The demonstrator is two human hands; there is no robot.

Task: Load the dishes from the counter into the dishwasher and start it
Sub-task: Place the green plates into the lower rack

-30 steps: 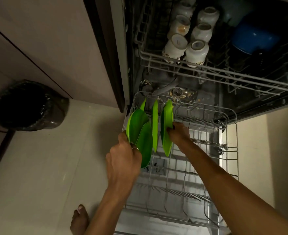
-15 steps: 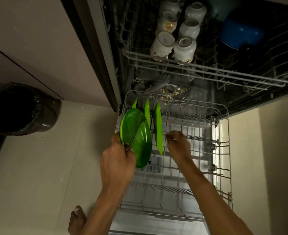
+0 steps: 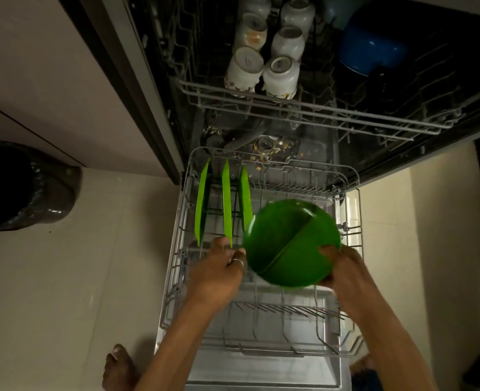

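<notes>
The green plate (image 3: 289,244) had swung rightward into the right hand (image 3: 343,275), which pinched its rim over the lower rack (image 3: 182,198); whether the left hand (image 3: 216,272) also gripped it was unclear. Plate-loading was underway: next, it needed turning upright beside the three slotted plates (image 3: 227,204).

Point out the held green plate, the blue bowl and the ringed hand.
green plate (image 3: 292,241), head view, middle of its face.
blue bowl (image 3: 374,49), head view, its outer wall.
left hand (image 3: 219,273), head view, back of hand.
</notes>
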